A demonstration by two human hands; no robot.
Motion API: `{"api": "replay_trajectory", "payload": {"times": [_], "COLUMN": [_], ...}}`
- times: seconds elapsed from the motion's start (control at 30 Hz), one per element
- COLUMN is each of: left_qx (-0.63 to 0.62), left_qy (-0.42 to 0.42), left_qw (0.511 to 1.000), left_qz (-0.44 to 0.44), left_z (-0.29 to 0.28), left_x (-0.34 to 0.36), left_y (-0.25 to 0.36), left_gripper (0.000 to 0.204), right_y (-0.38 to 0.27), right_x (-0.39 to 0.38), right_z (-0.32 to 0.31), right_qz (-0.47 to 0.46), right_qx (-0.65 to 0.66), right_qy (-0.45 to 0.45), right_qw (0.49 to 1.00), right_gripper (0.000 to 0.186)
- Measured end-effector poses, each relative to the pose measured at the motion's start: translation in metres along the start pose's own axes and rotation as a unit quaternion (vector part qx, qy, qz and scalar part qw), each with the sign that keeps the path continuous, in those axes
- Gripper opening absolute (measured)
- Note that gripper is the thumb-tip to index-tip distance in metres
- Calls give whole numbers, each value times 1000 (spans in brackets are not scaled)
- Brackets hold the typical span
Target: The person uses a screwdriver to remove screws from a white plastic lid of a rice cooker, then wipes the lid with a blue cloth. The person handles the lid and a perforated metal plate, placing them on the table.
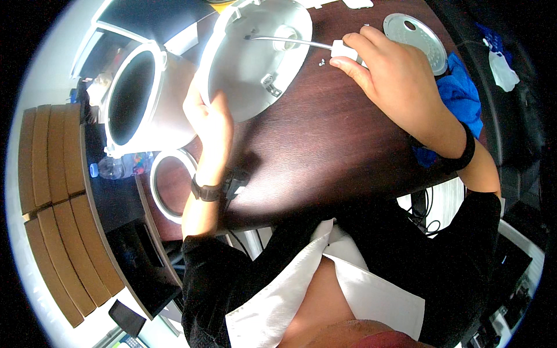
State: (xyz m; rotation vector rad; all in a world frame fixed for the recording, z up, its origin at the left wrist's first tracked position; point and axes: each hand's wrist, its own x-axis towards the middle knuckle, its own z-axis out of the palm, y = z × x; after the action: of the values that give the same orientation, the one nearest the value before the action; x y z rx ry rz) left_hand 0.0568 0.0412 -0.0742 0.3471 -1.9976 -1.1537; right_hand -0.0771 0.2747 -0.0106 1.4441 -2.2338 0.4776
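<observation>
My left hand (pixel 206 113) grips the lower left rim of a white round, bowl-like housing (pixel 243 75), tilted over the dark wooden table (pixel 301 156), with a fitting and a small clip inside. My right hand (pixel 383 75) is closed on a screwdriver (pixel 343 51) with a white handle; its long metal shaft reaches into the housing, its tip at a small dark spot on the inner surface. Small white pieces (pixel 322 62) lie on the table below the shaft. A white cylinder (pixel 174 110) with a dark round opening stands left of my left hand.
A perforated metal disc (pixel 423 46) and blue cloth (pixel 458 93) are at the right. A white ring (pixel 159 180) lies at the table's left, beside a plastic bottle (pixel 116 167). Brown cardboard boxes (pixel 52 156) line the far left. Black cables (pixel 423 214) hang below the table's front edge.
</observation>
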Motion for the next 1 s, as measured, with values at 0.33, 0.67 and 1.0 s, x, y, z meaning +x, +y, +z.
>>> {"api": "replay_trajectory", "payload": {"times": [0.33,0.67,1.0], "left_qx": [36,21,-12], "left_qy": [-7,-11,-40], "left_qw": [998,999,999], "left_qz": [46,25,-17], "left_z": [3,1,-2], "left_x": [2,4,9], "left_y": [11,8,2], "left_gripper": [31,33,40], "right_y": [7,10,10], "right_x": [0,-3,20], "right_z": [20,28,-10], "right_qz": [41,47,-73], "right_qx": [125,171,-127], "right_qy": [5,18,25], "right_qw": [991,984,989], "right_gripper": [34,33,29]}}
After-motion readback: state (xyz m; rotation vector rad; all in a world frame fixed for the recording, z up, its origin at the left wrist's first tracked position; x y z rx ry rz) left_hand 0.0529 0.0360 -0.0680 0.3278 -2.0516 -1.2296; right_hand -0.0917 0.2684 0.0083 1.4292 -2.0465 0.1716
